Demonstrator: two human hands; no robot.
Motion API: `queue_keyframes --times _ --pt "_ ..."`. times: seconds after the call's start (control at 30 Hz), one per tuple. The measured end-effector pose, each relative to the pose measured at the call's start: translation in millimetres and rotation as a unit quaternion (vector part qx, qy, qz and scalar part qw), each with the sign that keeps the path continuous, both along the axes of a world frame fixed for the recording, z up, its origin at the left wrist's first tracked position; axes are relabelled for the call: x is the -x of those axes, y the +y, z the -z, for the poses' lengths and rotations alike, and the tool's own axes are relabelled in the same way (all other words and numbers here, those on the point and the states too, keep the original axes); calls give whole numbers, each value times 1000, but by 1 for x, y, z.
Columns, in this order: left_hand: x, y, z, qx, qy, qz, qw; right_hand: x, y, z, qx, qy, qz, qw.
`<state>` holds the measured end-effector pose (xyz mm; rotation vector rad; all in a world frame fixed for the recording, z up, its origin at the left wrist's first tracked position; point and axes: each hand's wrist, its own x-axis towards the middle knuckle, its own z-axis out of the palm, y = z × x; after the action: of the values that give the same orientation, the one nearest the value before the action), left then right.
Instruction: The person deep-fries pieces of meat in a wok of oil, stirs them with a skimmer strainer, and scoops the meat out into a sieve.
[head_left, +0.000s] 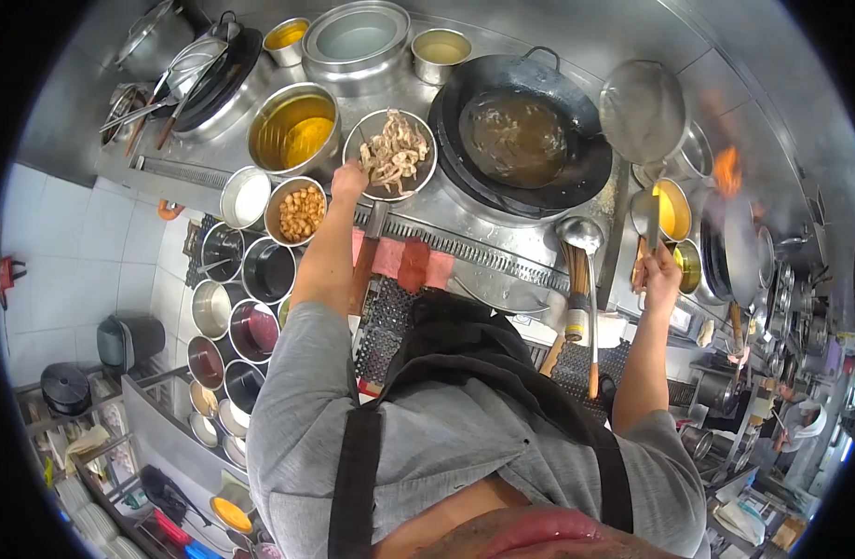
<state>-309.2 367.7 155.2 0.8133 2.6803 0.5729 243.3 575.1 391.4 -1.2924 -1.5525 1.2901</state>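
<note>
My left hand [350,179] is closed on the near left rim of a round metal bowl [352,149]. Pale strips of what looks like meat [393,152] are heaped inside. To the bowl's right, a black wok [581,168] contains brownish liquid [516,135]. My right hand [660,275] is closed around the handle of a round mesh skimmer [644,112], whose disc is raised at the wok's right edge. A yellow-filled pot [671,210] stands beyond that hand. A ladle [579,235] with a wooden-ended handle rests in front of the wok.
Flames [727,170] rise by another wok station at right. Behind my left arm are a pot of yellow liquid [295,130] and a container of brown chunks [302,212]. Several seasoning pots [253,331] crowd the left side. Another person [800,419] appears far right.
</note>
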Motion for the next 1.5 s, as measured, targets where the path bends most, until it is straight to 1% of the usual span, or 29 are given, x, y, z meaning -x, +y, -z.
queue_keyframes --times 0.13,0.2,0.23,0.3,0.37,0.4,0.43,0.5,0.53,0.57,0.6,0.63,0.67,0.73,0.77,0.8,0.87,0.93,1.03,1.1,1.13,1.17,1.2,1.27,1.3,1.33,1.4,1.47,1.5 --pt "-10 -6 -10 -12 16 -25 999 10 7 32 7 -119 -43 992" --pt "-17 -16 -13 -134 14 -102 986 12 8 53 -4 -138 -56 989" --pt "-24 -28 -13 -175 0 -99 980 15 7 62 41 -142 -76 986" --pt "-53 -61 -22 -141 6 -47 989 32 0 61 83 -142 -96 982" --pt "-90 -109 -18 -1 -49 29 998 53 -12 52 160 -83 -137 974" --pt "-113 -132 -18 74 -113 35 990 60 -14 57 162 -80 -135 974" --pt "-139 -150 -43 116 -171 15 978 69 -12 66 193 -31 -132 972" --pt "-155 -186 1 112 -201 39 972 89 -6 77 224 23 -131 965" --pt "-159 -190 -5 114 -196 37 973 100 -3 81 232 41 -142 961" --pt "-166 -191 -16 -14 -373 -49 926 109 -1 85 240 61 -153 957" --pt "-170 -188 -31 -144 -527 -129 827 116 3 92 240 68 -157 956" --pt "-171 -185 -48 -227 -612 -166 739 123 8 98 245 90 -165 951" --pt "-166 -182 -51 -231 -605 -160 745 130 13 99 247 113 -172 947" --pt "-161 -182 -49 -274 -663 -102 689 137 13 89 244 135 -160 947" --pt "-160 -178 -49 -292 -656 -103 688 138 18 88 246 157 -155 944" --pt "-166 -173 -67 -334 -659 -114 663 137 24 85 248 176 -152 940" --pt "-176 -172 -83 -331 -627 -114 696 127 40 80 221 182 -138 948" --pt "-190 -180 -96 -315 -612 -112 717 112 48 66 169 213 -74 959" --pt "-217 -200 -131 -331 -625 -106 699 78 65 38 77 134 -25 988" --pt "-235 -213 -148 -321 -632 -121 695 62 80 43 50 93 -6 994" --pt "-243 -216 -159 -320 -636 -133 690 55 87 49 -32 -66 22 997" --pt "-250 -216 -176 -323 -636 -141 686 48 94 56 -113 -223 48 967" --pt "-254 -220 -187 -316 -637 -143 689 38 102 72 -106 -224 50 968" --pt "-260 -225 -198 -328 -651 -122 674 25 114 104 -181 -453 32 872" --pt "-261 -230 -200 -318 -638 -130 690 16 114 108 -125 -454 11 882" --pt "-259 -231 -205 -315 -637 -130 691 9 113 113 -122 -453 11 883" --pt "-256 -226 -228 -303 -598 -119 733 1 107 117 -76 -341 78 934" --pt "-247 -203 -253 -273 -555 -113 777 -13 105 121 -114 -295 70 946" --pt "-237 -190 -254 -263 -543 -73 794 -13 99 116 -134 -271 65 951"
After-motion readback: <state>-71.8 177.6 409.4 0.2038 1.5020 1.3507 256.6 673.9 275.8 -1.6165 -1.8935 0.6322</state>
